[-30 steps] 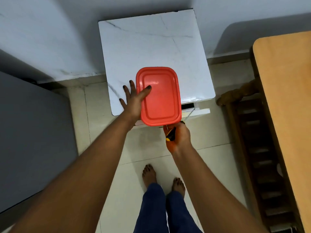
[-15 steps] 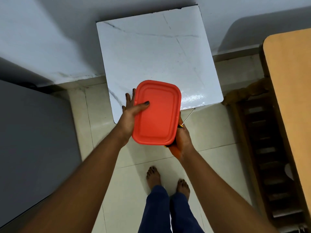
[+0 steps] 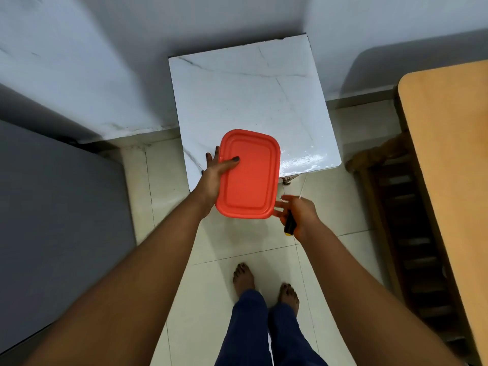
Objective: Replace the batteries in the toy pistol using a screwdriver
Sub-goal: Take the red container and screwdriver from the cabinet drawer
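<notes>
A red plastic box with its lid on hangs in the air over the near edge of a small white marble-top table. My left hand grips its left side, thumb lying on the lid. My right hand is just off the box's lower right corner, apart from it, and holds a screwdriver with a black and yellow handle; its thin metal shaft points up toward the table edge. No toy pistol or batteries are in sight.
A grey wall runs behind the table. A wooden table top and a dark wooden chair stand at the right. A grey surface fills the left. My bare feet stand on the cream tiled floor.
The red box has come off the table toward me. My right hand, which was under the box's lower edge, has moved out to the right with the screwdriver.
</notes>
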